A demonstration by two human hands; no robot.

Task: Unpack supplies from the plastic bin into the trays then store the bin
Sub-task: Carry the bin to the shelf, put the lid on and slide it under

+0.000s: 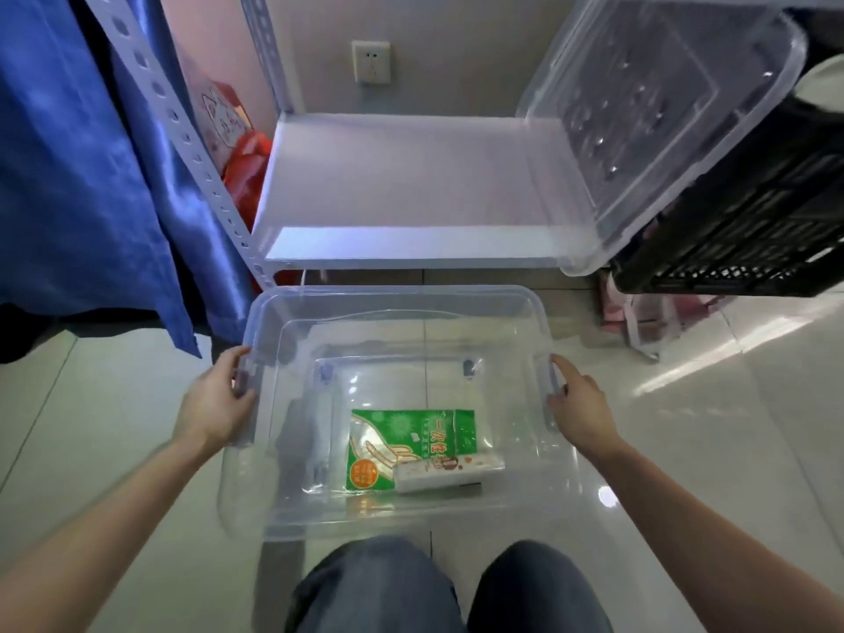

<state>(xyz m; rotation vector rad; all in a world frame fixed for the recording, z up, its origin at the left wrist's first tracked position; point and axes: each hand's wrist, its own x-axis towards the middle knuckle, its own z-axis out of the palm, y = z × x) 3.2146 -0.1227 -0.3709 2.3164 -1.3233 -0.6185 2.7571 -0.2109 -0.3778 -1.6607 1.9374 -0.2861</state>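
A clear plastic bin [392, 299] sits in front of my knees, just before the white shelf. Inside it lie a green packet [388, 443] of disposable gloves and a small white pack [450, 472] resting across the packet's lower right corner. My left hand [219, 399] grips the bin's left rim at the handle. My right hand [577, 404] holds the right rim, fingers curled over the edge. The bin's clear lid [648, 130] leans tilted against the right side of the shelf.
The low white shelf board [411, 185] is bare, with a wall socket [371, 62] behind it. A blue curtain [91, 166] hangs at the left. A black slatted crate [740, 230] stands at the right, above pink items. Red bags [244, 171] sit behind the shelf post.
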